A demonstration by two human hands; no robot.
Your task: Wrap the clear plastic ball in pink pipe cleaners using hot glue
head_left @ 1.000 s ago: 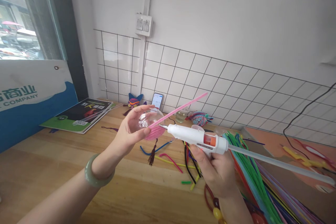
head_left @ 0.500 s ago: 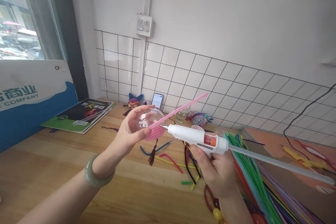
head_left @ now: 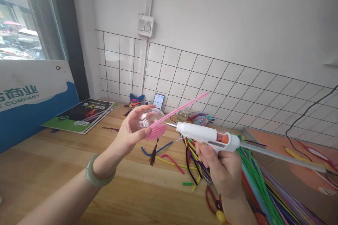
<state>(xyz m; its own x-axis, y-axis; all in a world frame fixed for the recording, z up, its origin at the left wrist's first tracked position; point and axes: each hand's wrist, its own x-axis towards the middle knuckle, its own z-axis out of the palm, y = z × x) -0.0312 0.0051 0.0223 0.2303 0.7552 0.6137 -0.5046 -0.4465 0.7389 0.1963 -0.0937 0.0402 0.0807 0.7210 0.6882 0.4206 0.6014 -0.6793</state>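
My left hand (head_left: 133, 126) grips a clear plastic ball (head_left: 155, 116) whose lower part is wrapped in rows of pink pipe cleaner (head_left: 157, 132). A loose end of the pink pipe cleaner (head_left: 185, 106) sticks out up and to the right, with my left thumb close to where it leaves the ball. Below the ball hangs a dark tassel (head_left: 153, 153). My right hand (head_left: 224, 168) is wrapped round the handle of a white glue gun (head_left: 203, 133). Its metal nozzle points left, a small gap from the ball's right side. A long glue stick (head_left: 280, 155) projects from its back.
Cut pipe cleaners (head_left: 174, 163) lie in the middle of the wooden table (head_left: 137, 197). A bundle of coloured pipe cleaners (head_left: 253, 179) is at right. Scissors (head_left: 218, 207) lie beneath my right hand. Behind stand a phone (head_left: 158, 101), a glass jar (head_left: 184, 114) and finished crafts (head_left: 202, 119).
My right hand has drawn the glue gun to the right, so its nozzle is farther from the ball. My left hand and the ball stay nearly in place.
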